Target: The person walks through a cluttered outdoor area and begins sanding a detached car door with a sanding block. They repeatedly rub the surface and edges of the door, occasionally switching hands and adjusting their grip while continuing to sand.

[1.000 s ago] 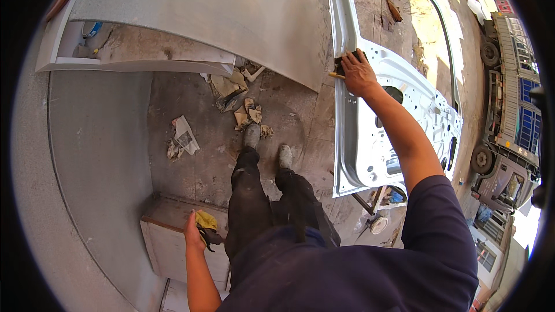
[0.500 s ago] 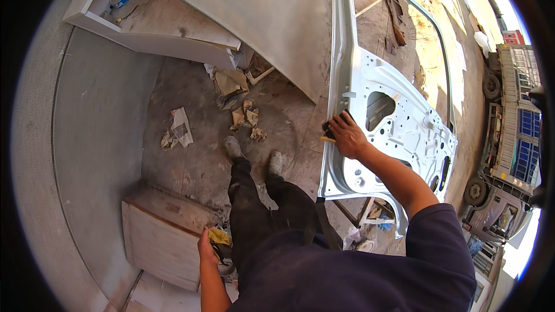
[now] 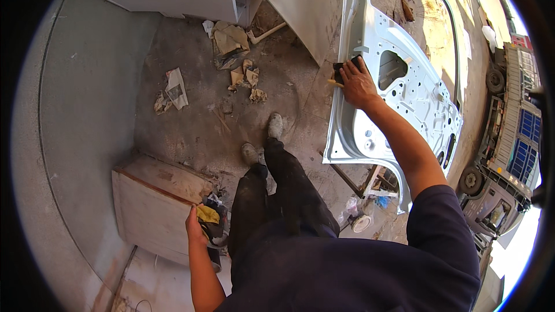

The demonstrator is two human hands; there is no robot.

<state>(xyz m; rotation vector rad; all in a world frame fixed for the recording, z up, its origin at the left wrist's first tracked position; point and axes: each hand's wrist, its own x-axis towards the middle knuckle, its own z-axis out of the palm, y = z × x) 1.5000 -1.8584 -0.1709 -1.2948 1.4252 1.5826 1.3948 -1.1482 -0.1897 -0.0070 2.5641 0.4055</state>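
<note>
A bare white car door (image 3: 399,110) with many cut-outs stands at my right. My right hand (image 3: 359,85) lies on its near-left frame, with the fingers over a black sanding block (image 3: 339,73) pressed against the metal. A thin tan strip (image 3: 335,83) sticks out from under the block. My left hand (image 3: 195,228) hangs low at the left, beside a yellow cloth (image 3: 207,214) that sits among dark rubbish. It is seen edge-on and its fingers are mostly hidden; whether it touches the cloth is unclear.
A low wooden box (image 3: 156,196) stands at the left by a grey panel (image 3: 92,98). Crumpled paper (image 3: 231,37) and torn sheets (image 3: 176,89) litter the floor ahead. A large grey board (image 3: 295,6) juts in from the top. A truck (image 3: 509,138) is parked far right.
My right hand has slid the sanding block a little farther away along the door frame. My right foot has come forward past the left, and the view has shifted ahead.
</note>
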